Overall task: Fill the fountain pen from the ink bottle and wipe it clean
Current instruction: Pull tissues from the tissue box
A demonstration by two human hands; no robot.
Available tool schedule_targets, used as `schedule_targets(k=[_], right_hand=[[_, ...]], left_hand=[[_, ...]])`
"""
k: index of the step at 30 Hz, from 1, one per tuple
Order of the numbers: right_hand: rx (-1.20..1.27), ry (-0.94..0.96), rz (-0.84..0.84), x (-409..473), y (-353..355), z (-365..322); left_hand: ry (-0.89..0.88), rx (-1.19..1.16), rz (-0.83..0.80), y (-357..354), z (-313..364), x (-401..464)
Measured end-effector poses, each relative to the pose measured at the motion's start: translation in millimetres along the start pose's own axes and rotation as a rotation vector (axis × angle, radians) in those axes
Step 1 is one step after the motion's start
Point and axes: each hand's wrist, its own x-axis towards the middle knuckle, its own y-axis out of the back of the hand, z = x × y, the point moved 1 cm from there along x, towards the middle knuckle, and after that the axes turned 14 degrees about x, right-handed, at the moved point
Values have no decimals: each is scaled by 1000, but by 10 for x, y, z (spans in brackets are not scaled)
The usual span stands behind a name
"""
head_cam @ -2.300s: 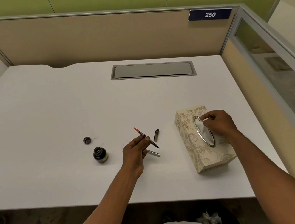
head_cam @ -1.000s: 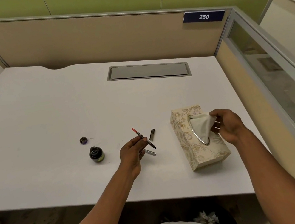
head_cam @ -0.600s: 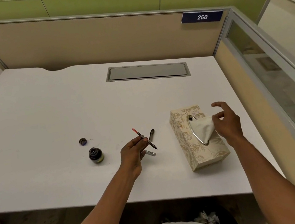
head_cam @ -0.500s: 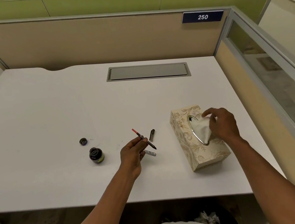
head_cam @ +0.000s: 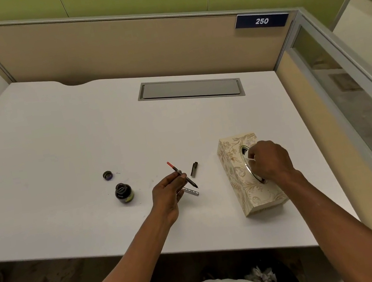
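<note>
Pinching the fountain pen [head_cam: 182,175] between thumb and fingertips, the left hand [head_cam: 168,193] holds it lifted off the pale surface [head_cam: 57,151]. This pen is a thin, dark stick with a red-orange far end and a fine black nib at the near end, and it slants so that the red end points up and away to the left of the fingers while the nib sticks out to their right. Just beyond the nib, to the right of that hand, lies a short dark pen piece [head_cam: 194,169], and a silvery metal tube [head_cam: 191,191] rests on the surface right under the fingers. Off to the left of the hand stands the open ink bottle [head_cam: 124,193], small, round and dark (its label looks yellowish), with its cap [head_cam: 107,175] lying apart, a little farther back. The right hand [head_cam: 269,162] is curled shut over the oval slot of the floral tissue box [head_cam: 246,194], fingers closed on a bit of white tissue [head_cam: 249,159] at the opening.
</note>
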Motion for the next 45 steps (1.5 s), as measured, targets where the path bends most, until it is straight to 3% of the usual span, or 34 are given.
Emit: schedule_targets(k=[5, 10, 15, 21, 26, 30, 38, 45], right_hand=[[45, -69, 52, -75, -95, -61], [-14, -111, -17, -32, -217, -73], [183, -160, 111, -39, -224, 23], [216, -117, 189, -73, -143, -4], [96, -306, 40, -118, 29, 151], [86, -304, 5, -212, 15, 141], [347, -280, 166, -215, -131, 75], [884, -459, 91, -70, -34, 120]], left_hand=[[6, 0, 8, 11, -14, -1], [1, 0, -1, -3, 2, -12], [-8, -4, 8, 45, 31, -16], [-1, -6, 21, 97, 32, -28], [1, -7, 15, 96, 20, -23], [9, -4, 4, 63, -3, -20], [1, 0, -11, -4, -7, 8], [10, -5, 7, 16, -11, 12]])
